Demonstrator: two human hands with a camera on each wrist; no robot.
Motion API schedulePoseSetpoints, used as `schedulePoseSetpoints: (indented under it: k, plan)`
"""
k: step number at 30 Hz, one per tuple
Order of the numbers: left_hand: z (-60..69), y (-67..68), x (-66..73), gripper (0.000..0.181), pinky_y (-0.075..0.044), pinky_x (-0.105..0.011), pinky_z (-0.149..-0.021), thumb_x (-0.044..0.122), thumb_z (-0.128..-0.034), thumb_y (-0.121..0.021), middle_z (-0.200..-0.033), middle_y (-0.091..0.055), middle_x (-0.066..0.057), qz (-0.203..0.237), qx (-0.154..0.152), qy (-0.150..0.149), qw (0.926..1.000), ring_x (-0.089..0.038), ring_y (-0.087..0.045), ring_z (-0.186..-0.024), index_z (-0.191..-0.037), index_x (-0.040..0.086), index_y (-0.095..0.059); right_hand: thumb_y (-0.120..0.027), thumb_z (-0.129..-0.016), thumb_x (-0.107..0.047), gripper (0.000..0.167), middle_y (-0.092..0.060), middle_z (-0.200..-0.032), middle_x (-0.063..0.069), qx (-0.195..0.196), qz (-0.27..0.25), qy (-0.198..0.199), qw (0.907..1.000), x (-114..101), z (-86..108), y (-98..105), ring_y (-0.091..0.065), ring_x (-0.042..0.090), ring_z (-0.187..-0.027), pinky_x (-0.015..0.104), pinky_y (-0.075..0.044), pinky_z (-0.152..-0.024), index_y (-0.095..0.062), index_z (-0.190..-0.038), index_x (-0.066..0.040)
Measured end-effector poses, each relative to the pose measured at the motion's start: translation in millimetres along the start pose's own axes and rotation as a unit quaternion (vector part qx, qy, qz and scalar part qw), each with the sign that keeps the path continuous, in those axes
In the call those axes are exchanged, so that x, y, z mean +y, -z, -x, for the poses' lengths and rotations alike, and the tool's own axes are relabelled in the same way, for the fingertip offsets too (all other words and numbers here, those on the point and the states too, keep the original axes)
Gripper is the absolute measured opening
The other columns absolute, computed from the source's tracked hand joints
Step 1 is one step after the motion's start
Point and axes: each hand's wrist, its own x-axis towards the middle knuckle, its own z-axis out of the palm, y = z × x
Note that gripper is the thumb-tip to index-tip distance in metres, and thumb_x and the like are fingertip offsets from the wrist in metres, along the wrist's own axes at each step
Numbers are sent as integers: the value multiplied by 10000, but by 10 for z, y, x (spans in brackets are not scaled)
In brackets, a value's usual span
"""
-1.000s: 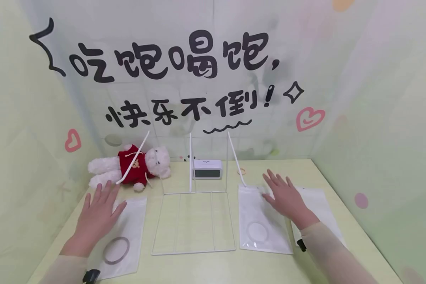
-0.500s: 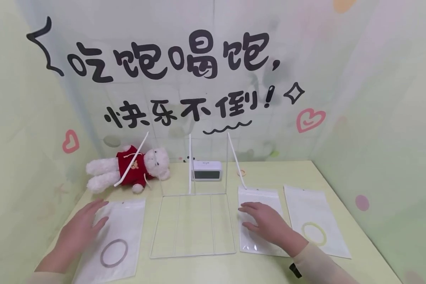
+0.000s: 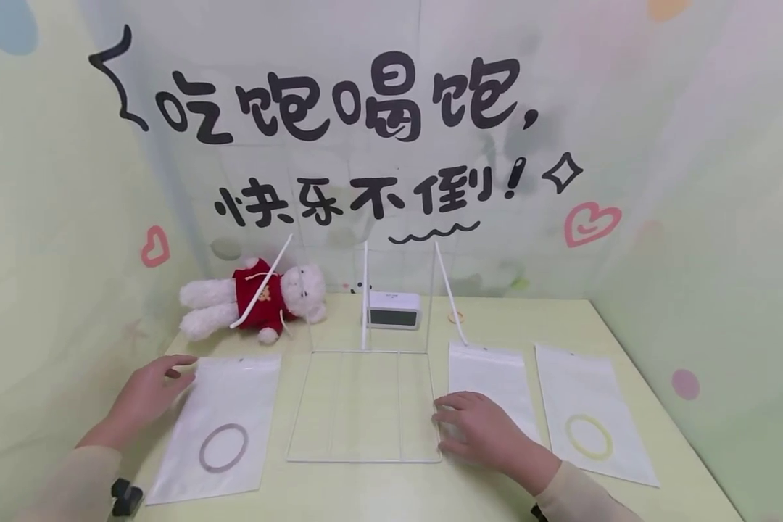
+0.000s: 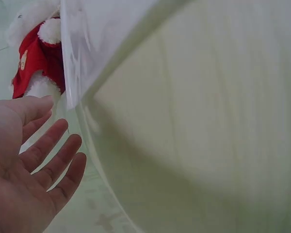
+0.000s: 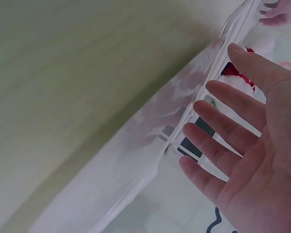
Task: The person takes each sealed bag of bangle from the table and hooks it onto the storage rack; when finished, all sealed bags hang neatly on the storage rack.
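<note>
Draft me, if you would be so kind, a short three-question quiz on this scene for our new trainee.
1. Which of these is nearest the left hand?
A. the yellow ring
B. the leftmost white bag
C. the box-shaped device

2. True or false: the plush bear lies down, its head toward the right in the head view.

3. Does the right hand grip anything?

Key:
1. B; the hand is at that bag's upper left corner in the head view.
2. True.
3. No; the right wrist view shows its fingers apart, holding nothing.
</note>
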Motion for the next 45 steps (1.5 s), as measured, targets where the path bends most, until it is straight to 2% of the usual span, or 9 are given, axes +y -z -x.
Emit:
schedulePoseSetpoints:
  k: [7, 12, 15, 20, 27, 32, 34, 40, 45]
  plan:
    - [-202, -19, -109, 477, -536, -385, -741, 264, -983, -700, -1241, -646, -283, -101, -62, -118, 9999, -420, -647, -1045, -1374, 6, -609, -854, -779, -419, 384, -722, -1249, 19, -145, 112, -26, 9998, 28, 42, -31, -675, 229, -1155, 422, -563, -990, -779, -1074, -185]
    - [-291, -37, -177, 527, -523, -425, -812, 311, -947, -759, -1236, -658, -265, -52, -112, -225, 9997, -375, -651, -1028, -1355, 3, -632, -857, -776, -419, 399, -719, -1259, 20, -167, 121, -54, 9998, 21, 40, -7, -673, 225, -1167, 421, -562, -996, -778, -1085, -178]
    - [-332, -43, -231, 526, -523, -396, -801, 318, -931, -777, -1227, -673, -251, -68, -119, -368, 9992, -327, -654, -995, -1330, -1, -652, -859, -778, -422, 406, -721, -1260, 24, -158, 96, -46, 9998, 20, 30, 0, -673, 229, -1171, 423, -565, -992, -780, -1088, -172]
    - [-365, -27, -307, 524, -509, -315, -746, 347, -932, -775, -1206, -685, -215, -69, -253, -375, 9990, -248, -630, -954, -1308, -5, -674, -859, -774, -429, 410, -722, -1260, 16, -132, 73, -31, 9999, 15, 20, -6, -675, 224, -1169, 418, -569, -982, -783, -1086, -175]
    - [-364, -33, -382, 493, -506, -267, -745, 358, -934, -773, -1129, -721, -160, -16, -309, -257, 9992, -230, -621, -970, -1273, 10, -689, -855, -785, -428, 406, -722, -1255, 24, -91, 85, 56, 9999, 0, 1, -1, -676, 228, -1159, 421, -570, -968, -782, -1089, -169]
    - [-326, -24, -357, 525, -514, -236, -735, 421, -949, -742, -1138, -717, -146, 69, -294, -77, 9995, -241, -611, -1003, -1288, 29, -659, -844, -793, -436, 411, -716, -1274, 20, -221, 89, -40, 9997, -5, -11, 1, -667, 225, -1183, 427, -563, -996, -779, -1102, -174]
    - [-291, -19, -327, 496, -515, -222, -721, 417, -957, -734, -1130, -717, -136, 141, -220, -65, 9996, -197, -612, -981, -1273, 42, -663, -844, -788, -436, 413, -718, -1271, 22, -207, 110, -37, 9997, -7, -9, 2, -670, 226, -1179, 426, -565, -993, -779, -1099, -172]
    - [-189, 3, -216, 333, -518, -182, -693, 342, -983, -718, -1051, -743, -106, 413, 175, -258, 9987, 71, -573, -839, -1179, 75, -691, -844, -782, -436, 412, -724, -1251, 28, -70, 153, 56, 9998, -7, 13, -2, -675, 230, -1158, 425, -570, -964, -778, -1088, -168]
    - [-139, 31, -133, 276, -513, -181, -648, 346, -994, -701, -1009, -747, -65, 507, 372, -194, 9978, 126, -552, -807, -1133, 107, -696, -838, -787, -449, 417, -717, -1263, 23, -130, 197, 19, 9997, -3, 35, -1, -670, 232, -1166, 429, -566, -969, -776, -1097, -176]
